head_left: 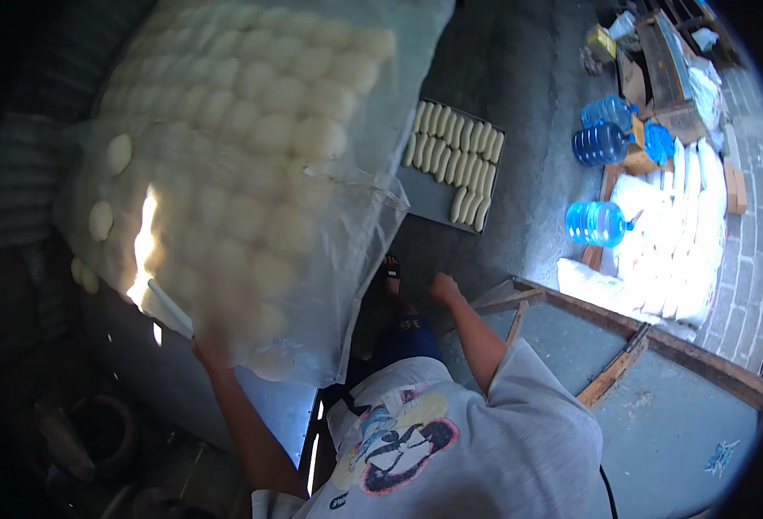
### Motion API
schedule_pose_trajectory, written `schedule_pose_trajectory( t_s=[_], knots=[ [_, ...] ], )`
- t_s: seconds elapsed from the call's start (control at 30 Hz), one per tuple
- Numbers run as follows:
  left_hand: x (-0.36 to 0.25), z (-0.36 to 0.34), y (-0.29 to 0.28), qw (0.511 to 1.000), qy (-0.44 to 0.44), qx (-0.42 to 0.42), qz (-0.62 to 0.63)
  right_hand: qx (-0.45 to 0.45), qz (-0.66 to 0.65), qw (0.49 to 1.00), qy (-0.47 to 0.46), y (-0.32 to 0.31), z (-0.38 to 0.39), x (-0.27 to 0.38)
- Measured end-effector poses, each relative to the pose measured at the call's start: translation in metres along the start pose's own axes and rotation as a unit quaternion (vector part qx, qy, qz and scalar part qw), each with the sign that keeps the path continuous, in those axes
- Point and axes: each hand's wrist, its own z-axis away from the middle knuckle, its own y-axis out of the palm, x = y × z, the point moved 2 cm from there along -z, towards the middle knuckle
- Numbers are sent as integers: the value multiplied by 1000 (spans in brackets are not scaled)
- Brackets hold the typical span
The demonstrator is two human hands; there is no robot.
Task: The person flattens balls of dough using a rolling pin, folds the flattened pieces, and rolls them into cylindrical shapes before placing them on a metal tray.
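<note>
Rows of pale round dough pieces (252, 78) lie on a large surface at the left under a cloudy plastic sheet (312, 259). My left hand (214, 344) is at the sheet's near edge, its fingers blurred and veiled by the plastic, so their grip is hidden. Beside it, a pale stick-like edge (170, 308) slants up and left; I cannot make out what it belongs to. Several dough pieces (101, 221) show along the left side. My right hand (442, 288) hangs beside my body, curled into a loose fist, apart from the sheet.
On the floor ahead, a tray (429, 201) holds rows of long dough pieces. Blue water jugs (596, 224) stand at the right by stacked white sacks (689, 233). A wood-framed panel (693, 368) fills the near right. A round dark object (96, 437) is low at the left.
</note>
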Motion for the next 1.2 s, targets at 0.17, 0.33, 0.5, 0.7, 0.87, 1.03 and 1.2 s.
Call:
schedule_pose_trajectory(
  t_s=[0.17,0.33,0.5,0.7,0.87,1.03,1.2],
  knots=[
    [0,24,21,993,-10,-12,120,-184,139,958,-173,-40,-8,14],
    [-65,-16,5,950,69,91,289,-447,-121,794,-395,-147,214,320],
    [-80,-84,3,902,92,115,406,-226,-22,655,-721,-9,299,594],
    [-52,-91,11,855,39,137,498,-356,201,640,-650,148,270,824],
    [-61,-96,28,858,61,196,471,-428,296,657,-545,102,218,928],
    [-62,-102,9,856,57,127,498,-434,38,597,-673,-38,376,899],
    [-25,-40,-59,921,47,52,382,-462,-169,308,-814,-56,535,684]
  ],
)
